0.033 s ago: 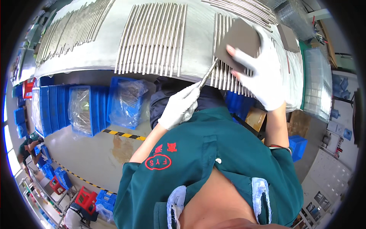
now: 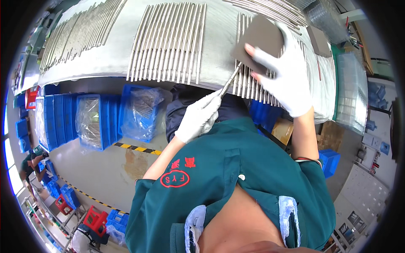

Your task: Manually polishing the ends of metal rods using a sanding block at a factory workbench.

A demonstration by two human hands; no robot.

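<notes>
Metal rod (image 2: 231,79) within left hand (image 2: 198,117), far end beside brown block (image 2: 262,41).

My dark green shirt (image 2: 270,147) and white gloves (image 2: 291,86).
From my white button (image 2: 241,177): red embroidered characters (image 2: 190,162) and an oval emblem (image 2: 175,178) to its left, frayed pale-blue collar lining (image 2: 288,211) on both sides toward my neck, the striped hem (image 2: 308,160) of my right sleeve (image 2: 317,185) well to its right.

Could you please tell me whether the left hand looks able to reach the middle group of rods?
Probably yes: the left hand is near the middle group of rods and nothing visible blocks the way, though it already holds a metal rod.
</notes>
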